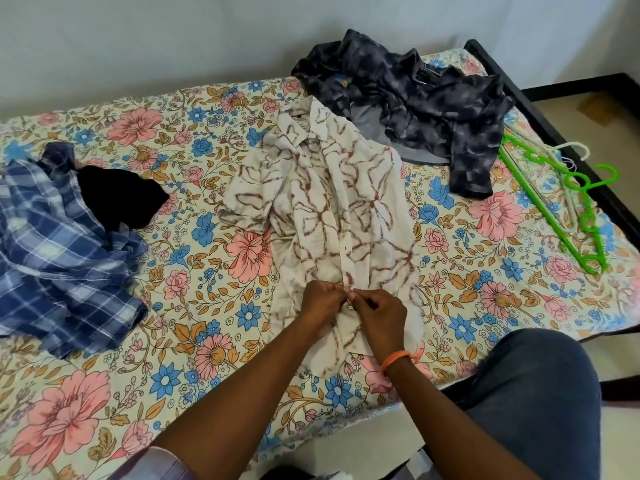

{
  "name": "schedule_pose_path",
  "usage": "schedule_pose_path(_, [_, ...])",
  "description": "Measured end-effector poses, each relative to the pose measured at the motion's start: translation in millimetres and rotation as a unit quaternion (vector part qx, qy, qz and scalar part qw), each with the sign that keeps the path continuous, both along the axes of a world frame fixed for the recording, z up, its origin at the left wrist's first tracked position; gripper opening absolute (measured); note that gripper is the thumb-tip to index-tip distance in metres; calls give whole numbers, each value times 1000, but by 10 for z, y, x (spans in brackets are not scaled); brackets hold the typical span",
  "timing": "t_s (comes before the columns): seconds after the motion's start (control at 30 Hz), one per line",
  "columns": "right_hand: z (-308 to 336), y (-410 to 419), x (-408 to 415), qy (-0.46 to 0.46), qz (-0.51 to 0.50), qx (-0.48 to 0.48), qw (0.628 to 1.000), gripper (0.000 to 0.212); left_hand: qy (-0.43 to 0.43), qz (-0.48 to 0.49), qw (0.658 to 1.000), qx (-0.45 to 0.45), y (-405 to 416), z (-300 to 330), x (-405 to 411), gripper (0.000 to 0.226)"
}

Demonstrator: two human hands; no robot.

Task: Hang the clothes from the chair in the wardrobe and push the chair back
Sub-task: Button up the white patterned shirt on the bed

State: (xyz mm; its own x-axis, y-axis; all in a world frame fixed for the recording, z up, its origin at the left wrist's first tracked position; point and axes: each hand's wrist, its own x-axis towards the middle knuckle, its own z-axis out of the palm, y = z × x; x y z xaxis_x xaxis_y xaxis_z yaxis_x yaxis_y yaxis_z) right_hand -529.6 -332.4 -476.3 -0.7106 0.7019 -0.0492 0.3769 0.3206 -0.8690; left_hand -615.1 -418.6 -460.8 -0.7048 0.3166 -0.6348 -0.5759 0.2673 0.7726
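A white shirt with a brown pattern [332, 209] lies flat on the bed, collar toward the wall. My left hand [323, 301] and my right hand [379, 318] meet at the button strip near the shirt's lower end, both pinching the fabric there. A blue checked shirt [59, 251] is heaped at the left with a black garment [117, 199] beside it. A dark blue-grey patterned shirt [426, 105] lies crumpled at the back right. Green hangers [561, 216] and a white hanger [571, 150] rest near the bed's right edge. No chair or wardrobe is in view.
The bed carries a floral sheet [104, 393] and stands against a white wall. Its dark frame [540, 109] runs along the right side, with pale floor beyond. My knee in dark trousers [533, 389] is at the bed's near right corner.
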Motion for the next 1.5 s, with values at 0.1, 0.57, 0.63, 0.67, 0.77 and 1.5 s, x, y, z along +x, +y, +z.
schedule_pose_path(0.1, [-7, 94, -39, -8, -20, -96, 995, 11, 28, -28, 999, -11, -3, -23, 21, 16])
schedule_pose_path(0.57, [71, 215, -73, 25, 6, -351, 936, 14, -74, -62, 994, 41, -89, 15, -104, 24])
schedule_pose_path(0.63, [65, 218, -67, 22, 6, -347, 938, 8, 20, -109, 993, -33, -65, 3, -85, 30])
schedule_pose_path(0.67, [65, 222, -64, 21, 4, -343, 939, 8, 70, -133, 986, -67, -54, 2, -74, 33])
schedule_pose_path(0.77, [42, 236, -79, 7, -2, -344, 939, 11, 128, -155, 975, -92, -68, 6, -34, 40])
schedule_pose_path(1.5, [-42, 311, -734, -167, 93, 95, 977, 44, 562, -407, 670, -264, -247, -140, -333, 51])
